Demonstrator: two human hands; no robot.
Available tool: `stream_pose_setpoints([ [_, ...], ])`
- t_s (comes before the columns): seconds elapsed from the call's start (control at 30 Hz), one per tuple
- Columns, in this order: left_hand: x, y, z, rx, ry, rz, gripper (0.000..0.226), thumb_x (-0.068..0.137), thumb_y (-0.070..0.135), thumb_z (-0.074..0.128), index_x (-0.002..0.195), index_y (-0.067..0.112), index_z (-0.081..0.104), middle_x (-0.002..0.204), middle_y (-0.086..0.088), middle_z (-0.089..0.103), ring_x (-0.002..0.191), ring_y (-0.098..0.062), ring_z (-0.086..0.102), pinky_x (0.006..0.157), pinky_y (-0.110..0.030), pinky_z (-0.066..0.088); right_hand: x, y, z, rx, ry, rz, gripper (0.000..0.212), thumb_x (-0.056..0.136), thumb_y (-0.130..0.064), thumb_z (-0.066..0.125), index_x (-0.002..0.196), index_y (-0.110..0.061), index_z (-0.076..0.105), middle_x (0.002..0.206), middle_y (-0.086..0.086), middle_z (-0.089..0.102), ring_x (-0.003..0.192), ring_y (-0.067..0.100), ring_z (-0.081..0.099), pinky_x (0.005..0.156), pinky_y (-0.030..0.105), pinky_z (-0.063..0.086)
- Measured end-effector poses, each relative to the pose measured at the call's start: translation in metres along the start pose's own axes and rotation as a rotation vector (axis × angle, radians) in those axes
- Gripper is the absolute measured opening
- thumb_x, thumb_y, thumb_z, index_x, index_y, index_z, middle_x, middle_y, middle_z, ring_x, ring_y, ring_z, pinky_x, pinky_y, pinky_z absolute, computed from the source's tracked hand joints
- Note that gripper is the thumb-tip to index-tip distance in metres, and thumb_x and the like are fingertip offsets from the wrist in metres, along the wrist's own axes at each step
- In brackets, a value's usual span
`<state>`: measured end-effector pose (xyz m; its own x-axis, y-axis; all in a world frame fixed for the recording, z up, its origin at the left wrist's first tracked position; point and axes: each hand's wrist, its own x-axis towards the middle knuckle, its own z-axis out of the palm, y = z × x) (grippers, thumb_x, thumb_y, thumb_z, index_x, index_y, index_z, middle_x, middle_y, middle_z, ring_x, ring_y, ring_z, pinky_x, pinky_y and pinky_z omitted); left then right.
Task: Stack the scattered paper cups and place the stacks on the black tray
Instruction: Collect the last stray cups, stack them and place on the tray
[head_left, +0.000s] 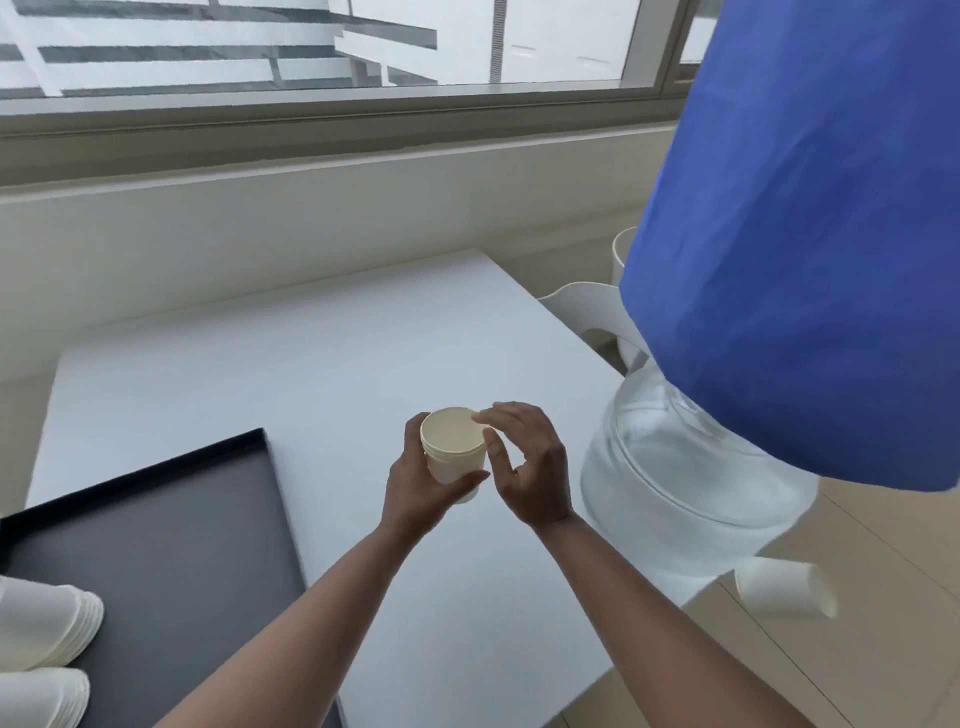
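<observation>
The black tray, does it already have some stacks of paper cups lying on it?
Yes, two stacks of paper cups lie on their sides at the near left part of the black tray.

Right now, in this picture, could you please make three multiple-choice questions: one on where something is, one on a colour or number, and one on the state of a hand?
1. Where do the finished cup stacks lie?
A. on the near left part of the black tray
B. on the window sill
C. on the white chair

2. What colour is the cover over the water bottle?
A. red
B. blue
C. green

3. What is the left hand doing?
A. lying flat on the table
B. pressing the tray
C. holding upright paper cups

Answers:
1 A: two stacks lie on their sides at the tray's near left edge.
2 B: the cloth over the clear bottle is blue.
3 C: its fingers curl round the cups, while the right hand touches the rim.
</observation>
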<state>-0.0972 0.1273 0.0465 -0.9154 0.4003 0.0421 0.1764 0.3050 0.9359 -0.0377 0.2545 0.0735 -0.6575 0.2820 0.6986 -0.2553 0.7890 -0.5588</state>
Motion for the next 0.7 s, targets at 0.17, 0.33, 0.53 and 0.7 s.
stream_pose_setpoints([
  [0.17, -0.006, 0.005, 0.028, 0.046, -0.053, 0.032, 0.087, 0.052, 0.046, 0.074, 0.127, 0.029, 0.034, 0.101, 0.017, 0.059, 0.093, -0.019, 0.059, 0.080, -0.032, 0.050, -0.010, 0.014, -0.038, -0.126, 0.112, -0.011, 0.023, 0.086, -0.013, 0.050, 0.082, -0.007, 0.071, 0.078, 0.004, 0.072, 0.074, 0.021, 0.063, 0.070, 0.028, 0.049],
  [0.33, -0.028, 0.015, 0.061, 0.049, -0.089, 0.052, 0.085, 0.052, 0.045, 0.076, 0.123, 0.038, 0.029, 0.103, 0.020, 0.057, 0.092, -0.024, 0.062, 0.082, -0.039, 0.053, -0.046, 0.028, -0.092, -0.273, 0.189, 0.004, 0.021, 0.084, -0.011, 0.050, 0.076, -0.006, 0.069, 0.070, 0.004, 0.070, 0.064, 0.023, 0.063, 0.060, 0.030, 0.049],
  [0.53, -0.058, 0.026, 0.106, 0.058, -0.174, 0.079, 0.088, 0.052, 0.048, 0.076, 0.124, 0.042, 0.027, 0.114, 0.011, 0.057, 0.096, -0.027, 0.061, 0.083, -0.044, 0.053, -0.090, 0.052, -0.165, -0.458, 0.187, 0.070, 0.022, 0.078, -0.013, 0.047, 0.063, -0.008, 0.063, 0.061, 0.001, 0.064, 0.059, 0.023, 0.058, 0.054, 0.030, 0.046],
  [0.7, -0.075, 0.030, 0.133, 0.011, -0.208, 0.053, 0.083, 0.052, 0.046, 0.077, 0.120, 0.045, 0.028, 0.109, 0.011, 0.059, 0.095, -0.026, 0.062, 0.080, -0.040, 0.053, -0.118, 0.075, -0.215, -0.636, 0.043, 0.234, 0.017, 0.065, -0.020, 0.045, 0.064, -0.011, 0.060, 0.064, 0.000, 0.061, 0.064, 0.026, 0.056, 0.057, 0.029, 0.041],
])
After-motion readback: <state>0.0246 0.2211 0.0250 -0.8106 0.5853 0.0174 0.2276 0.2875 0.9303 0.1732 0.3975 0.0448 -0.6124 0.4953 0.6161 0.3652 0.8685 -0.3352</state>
